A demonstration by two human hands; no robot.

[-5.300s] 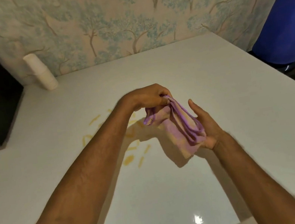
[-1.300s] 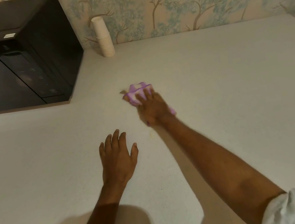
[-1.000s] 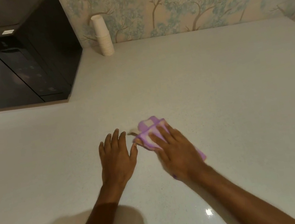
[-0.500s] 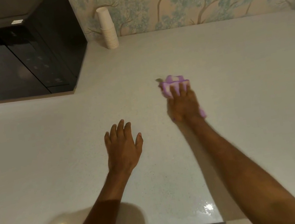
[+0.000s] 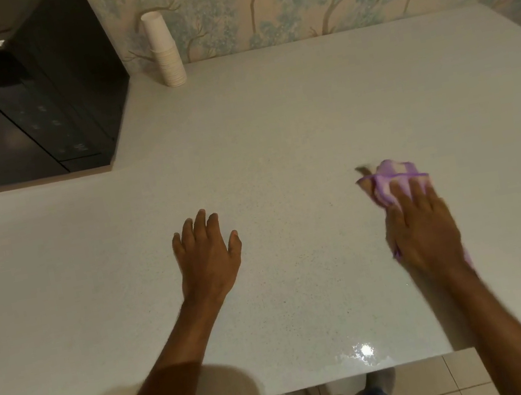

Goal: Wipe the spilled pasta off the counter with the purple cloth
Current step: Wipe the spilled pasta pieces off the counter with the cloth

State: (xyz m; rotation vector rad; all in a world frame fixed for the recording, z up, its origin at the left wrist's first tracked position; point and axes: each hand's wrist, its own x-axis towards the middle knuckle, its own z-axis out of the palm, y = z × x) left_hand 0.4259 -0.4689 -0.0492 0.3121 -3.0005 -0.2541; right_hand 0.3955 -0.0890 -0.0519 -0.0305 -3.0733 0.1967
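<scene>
My right hand [image 5: 423, 231] presses flat on the bunched purple cloth [image 5: 391, 179], which lies on the white speckled counter [image 5: 274, 125] at the right. The cloth sticks out past my fingertips, and a small dark bit shows at its far left tip. My left hand [image 5: 207, 259] rests palm down on the counter near the middle, fingers slightly spread, holding nothing. No pasta pieces show on the counter surface.
A black microwave [image 5: 11, 112] stands at the back left. A stack of white paper cups [image 5: 163, 50] sits against the tree-patterned wall. The counter's front edge runs near the bottom, with tiled floor and my shoes below it.
My right hand has slid the cloth to the right and nearer to me across the counter. My left hand has stayed flat in the same spot.
</scene>
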